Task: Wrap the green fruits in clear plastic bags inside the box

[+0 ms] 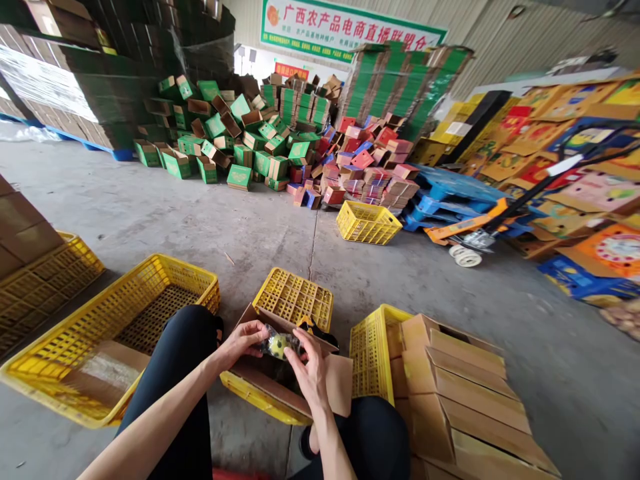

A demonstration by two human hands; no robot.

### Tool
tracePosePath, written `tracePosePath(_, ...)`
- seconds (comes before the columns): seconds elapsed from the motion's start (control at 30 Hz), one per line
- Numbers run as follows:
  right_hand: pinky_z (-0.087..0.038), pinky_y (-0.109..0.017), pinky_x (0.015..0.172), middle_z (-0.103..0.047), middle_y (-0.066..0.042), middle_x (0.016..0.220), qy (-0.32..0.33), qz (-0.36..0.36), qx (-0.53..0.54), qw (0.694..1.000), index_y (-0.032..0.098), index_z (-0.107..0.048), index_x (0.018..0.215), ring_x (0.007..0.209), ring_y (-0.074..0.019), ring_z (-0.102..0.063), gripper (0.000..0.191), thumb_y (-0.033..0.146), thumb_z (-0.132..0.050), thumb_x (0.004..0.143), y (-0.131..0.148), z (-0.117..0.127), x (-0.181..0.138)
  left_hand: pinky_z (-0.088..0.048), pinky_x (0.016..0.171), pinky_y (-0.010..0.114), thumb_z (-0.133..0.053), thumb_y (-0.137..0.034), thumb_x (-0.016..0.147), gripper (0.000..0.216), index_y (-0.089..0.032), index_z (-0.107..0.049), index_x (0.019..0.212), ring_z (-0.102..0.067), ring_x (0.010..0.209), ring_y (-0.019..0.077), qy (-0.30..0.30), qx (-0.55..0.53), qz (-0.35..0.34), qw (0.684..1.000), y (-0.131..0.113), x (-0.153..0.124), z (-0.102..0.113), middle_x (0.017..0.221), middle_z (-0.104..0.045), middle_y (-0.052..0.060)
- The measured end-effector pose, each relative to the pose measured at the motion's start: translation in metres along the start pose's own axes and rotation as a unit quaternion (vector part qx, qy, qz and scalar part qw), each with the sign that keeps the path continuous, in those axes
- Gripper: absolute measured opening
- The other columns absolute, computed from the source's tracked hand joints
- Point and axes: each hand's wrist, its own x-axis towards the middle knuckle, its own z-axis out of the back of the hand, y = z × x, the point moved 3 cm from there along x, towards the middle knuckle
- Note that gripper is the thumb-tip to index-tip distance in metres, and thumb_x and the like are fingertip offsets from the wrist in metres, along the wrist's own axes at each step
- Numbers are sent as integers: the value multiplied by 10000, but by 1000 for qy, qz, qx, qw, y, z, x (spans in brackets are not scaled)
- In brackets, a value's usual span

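Between my two hands is a small clear plastic packet (277, 345) with something round and yellow-green inside, marked with dark spots; its exact kind I cannot make out. My left hand (246, 340) pinches the packet's left end. The fingers of my right hand (309, 367) grip its right end. Both hands are above an open cardboard box (340, 385), whose dark inside is mostly hidden by the hands. This box rests on a yellow plastic crate (267, 399) between my knees. A black and orange object, partly hidden, lies just behind my right hand.
An upturned yellow crate (295, 293) stands just beyond the box. At left, a long yellow crate (165, 280) holds a cardboard piece. Stacked flat cartons (475, 393) and another crate (370, 353) are at right. Farther off are heaped green boxes (240, 175), blue pallets (450, 183) and a pallet jack (480, 237).
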Motion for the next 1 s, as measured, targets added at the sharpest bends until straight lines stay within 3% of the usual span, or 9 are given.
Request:
tracePosePath(0.07, -580, -538, 1110, -744, -119, 1424, 28, 51, -37, 998, 286, -801, 1324, 1332, -369, -650, 480, 433, -829, 869, 8, -4, -4, -560, 656, 241, -936, -632, 742, 518, -187, -724, 902, -656, 786, 156, 8, 8, 2, 1000, -1, -1, -1, 908, -714, 31)
tracePosePath(0.13, -544, -559, 1161, -771, -116, 1352, 56, 53, -45, 996, 288, -776, 1372, 1304, -364, -668, 559, 365, -861, 824, 12, -8, -8, -533, 642, 227, -933, -630, 752, 516, -180, -736, 910, -644, 769, 148, 18, 20, 1, 1000, -1, -1, -1, 902, -716, 35)
tracePosePath(0.2, -558, -549, 1141, -788, -110, 1287, 77, 26, -32, 996, 276, -755, 1398, 1246, -354, -701, 605, 334, -857, 805, 13, -11, -9, -516, 647, 222, -924, -634, 766, 518, -172, -760, 935, -639, 769, 145, 30, 29, 0, 999, -1, -1, -2, 893, -715, 38)
tracePosePath(0.37, -580, -520, 1075, -821, -95, 1196, 85, -68, 31, 994, 232, -805, 1218, 1141, -349, -750, 436, 415, -809, 822, 13, -7, -6, -545, 769, 261, -891, -649, 804, 552, -201, -800, 1114, -684, 903, 179, 45, 11, 15, 999, 1, 1, -4, 1056, -764, 69)
tracePosePath(0.47, -578, -532, 1052, -837, -101, 1128, 54, -108, 59, 991, 220, -817, 1145, 1087, -362, -756, 450, 478, -853, 778, 14, -3, -2, -540, 785, 279, -975, -574, 719, 502, -192, -803, 995, -686, 912, 199, 42, 36, -5, 998, 0, 2, -5, 1003, -769, 61)
tracePosePath(0.67, -580, -518, 1036, -845, -80, 1099, 57, -133, 109, 983, 247, -838, 1090, 1058, -349, -755, 431, 458, -922, 724, 15, -6, -4, -532, 796, 312, -946, -642, 719, 513, -173, -782, 845, -717, 886, 232, 28, 45, -16, 998, -3, 0, -4, 893, -779, 76)
tracePosePath(0.9, -578, -482, 1045, -841, -64, 1115, 68, -148, 139, 977, 266, -837, 1143, 1092, -343, -750, 479, 482, -934, 726, 15, -11, -3, -533, 810, 288, -918, -608, 787, 472, -169, -760, 860, -711, 861, 198, 49, 23, -7, 999, -1, 1, -2, 885, -775, 63)
tracePosePath(1.0, -592, -473, 1016, -844, -63, 1105, 68, -160, 150, 973, 273, -840, 1115, 1075, -348, -757, 478, 525, -936, 719, 18, -9, -2, -547, 817, 294, -891, -587, 823, 451, -168, -789, 958, -718, 898, 205, 44, -12, 3, 999, 3, 5, -1, 939, -778, 76)
